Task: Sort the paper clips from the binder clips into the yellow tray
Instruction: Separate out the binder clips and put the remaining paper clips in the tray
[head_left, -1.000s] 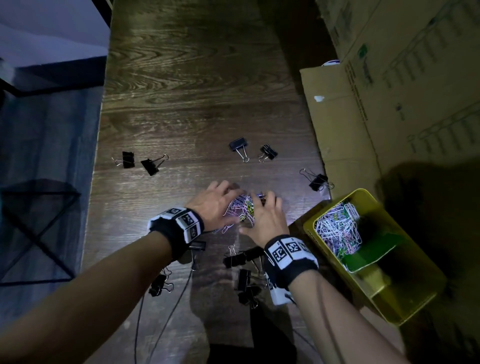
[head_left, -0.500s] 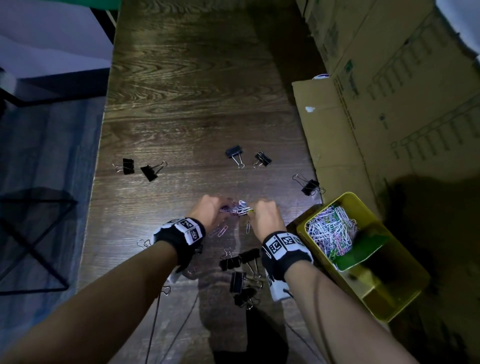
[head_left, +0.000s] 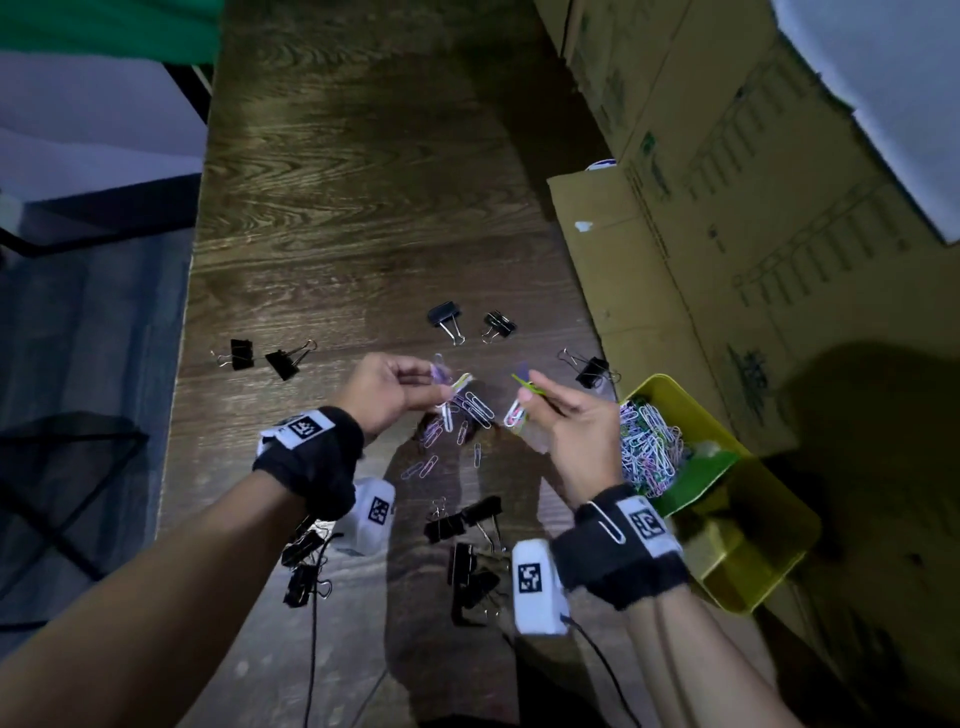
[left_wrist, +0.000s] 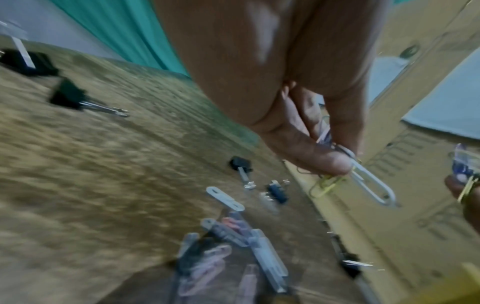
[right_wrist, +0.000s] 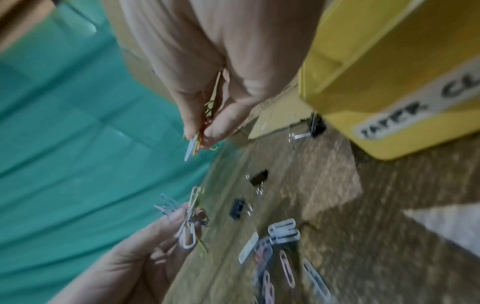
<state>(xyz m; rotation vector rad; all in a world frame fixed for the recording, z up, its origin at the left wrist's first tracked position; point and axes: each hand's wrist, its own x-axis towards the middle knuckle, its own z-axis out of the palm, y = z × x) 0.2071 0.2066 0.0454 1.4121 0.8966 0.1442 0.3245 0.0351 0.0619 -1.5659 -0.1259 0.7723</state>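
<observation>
L hand (head_left: 387, 392) is raised above the dark wood-grain table (head_left: 353, 218), fingers pinching a small bunch of thin bent-wire paper clips (head_left: 451, 387), white, purple & yellow. R hand (head_left: 569, 423) pinches its own bunch (head_left: 519, 410), green & white loops. Loose paper clips (head_left: 457, 431) lie on the tabletop between both hands. Glossy yellow plastic tray (head_left: 753, 561), rounded corners, sits at the table's R edge w/ a tangled clip pile (head_left: 649, 447) inside. Black binder clips (head_left: 445, 317) w/ wire handles are scattered around.
</observation>
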